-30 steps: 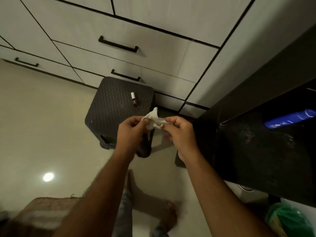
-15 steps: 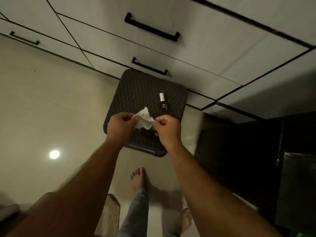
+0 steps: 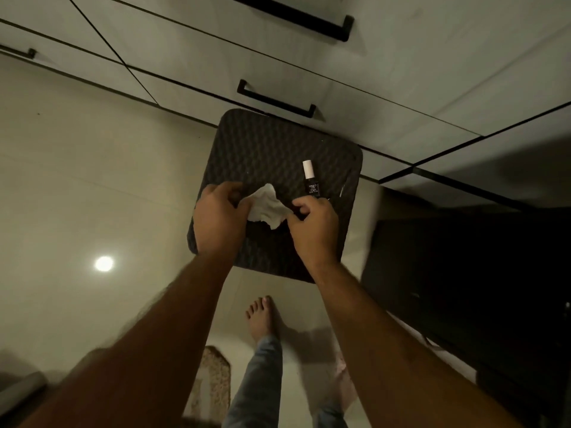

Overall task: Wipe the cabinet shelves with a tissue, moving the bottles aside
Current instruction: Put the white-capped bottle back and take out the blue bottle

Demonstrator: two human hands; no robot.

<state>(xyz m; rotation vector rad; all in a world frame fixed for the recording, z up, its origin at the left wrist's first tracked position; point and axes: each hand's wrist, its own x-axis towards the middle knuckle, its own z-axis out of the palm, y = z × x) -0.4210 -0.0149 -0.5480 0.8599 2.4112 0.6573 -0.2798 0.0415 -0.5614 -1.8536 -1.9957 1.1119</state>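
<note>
A crumpled white tissue (image 3: 266, 207) is stretched between both hands above a dark woven stool (image 3: 265, 149). My left hand (image 3: 218, 218) pinches its left end and my right hand (image 3: 312, 223) pinches its right end. A small dark bottle with a white cap (image 3: 310, 180) lies on the stool's top just beyond my right hand, apart from it. The dark cabinet (image 3: 463, 288) stands at the right, its shelves lost in shadow.
White drawer fronts with black handles (image 3: 276, 100) run along the wall behind the stool. The glossy floor shows a lamp's reflection (image 3: 103, 263). My bare foot (image 3: 260, 316) and a small woven mat (image 3: 213, 384) are below the stool.
The view has swung left and down, away from the dark cabinet and its blue bottle. Both hands have carried the tissue over the stool, nearer the small bottle.
</note>
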